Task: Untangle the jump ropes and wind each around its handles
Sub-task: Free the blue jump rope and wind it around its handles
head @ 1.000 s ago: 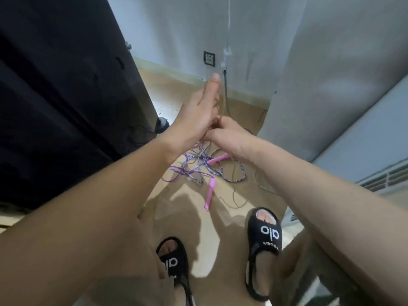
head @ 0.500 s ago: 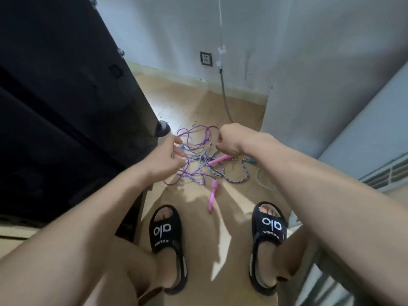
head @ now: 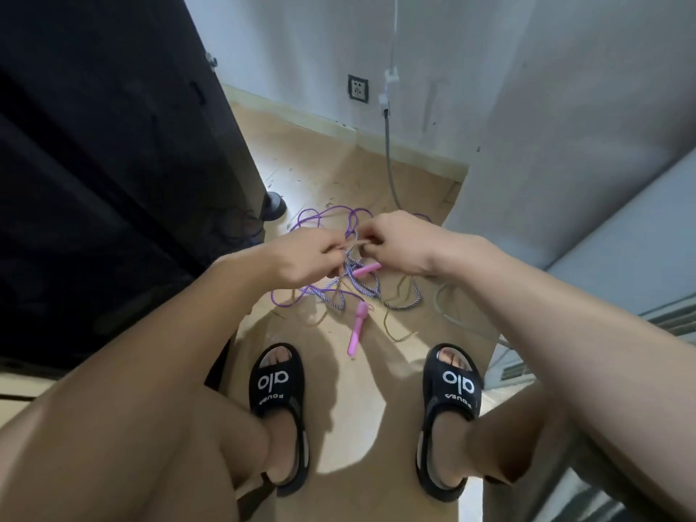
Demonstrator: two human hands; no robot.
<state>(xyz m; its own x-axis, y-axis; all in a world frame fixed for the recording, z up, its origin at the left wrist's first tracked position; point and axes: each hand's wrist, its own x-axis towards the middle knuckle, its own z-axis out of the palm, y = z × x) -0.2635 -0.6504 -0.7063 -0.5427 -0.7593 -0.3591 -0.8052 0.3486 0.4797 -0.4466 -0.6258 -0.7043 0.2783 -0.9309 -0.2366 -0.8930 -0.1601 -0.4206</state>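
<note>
The left hand (head: 301, 258) and the right hand (head: 399, 243) were held close together above the tan wooden floor (head: 339, 171), each with fingers curled and pinching a short stretch of thin tan cord (head: 356, 243) strung between them. Below the hands lay the tangle of jump ropes: a thin purple rope (head: 324, 214) looping toward the wall, and a blue-and-white striped braided rope (head: 399, 305) crossing it nearer the feet. One pink plastic handle (head: 364, 271) showed just under the right hand, and a second pink plastic handle (head: 356, 329) lay on the floor nearer the feet, apart from the first. More tan cord (head: 391, 325) trailed loosely on the floor beside it. Two black open-toed sandals (head: 278, 386) with white lettering stood on the floor on either side. A grey cable (head: 388, 160) ran down the white wall beside a wall socket (head: 357, 88).
</note>
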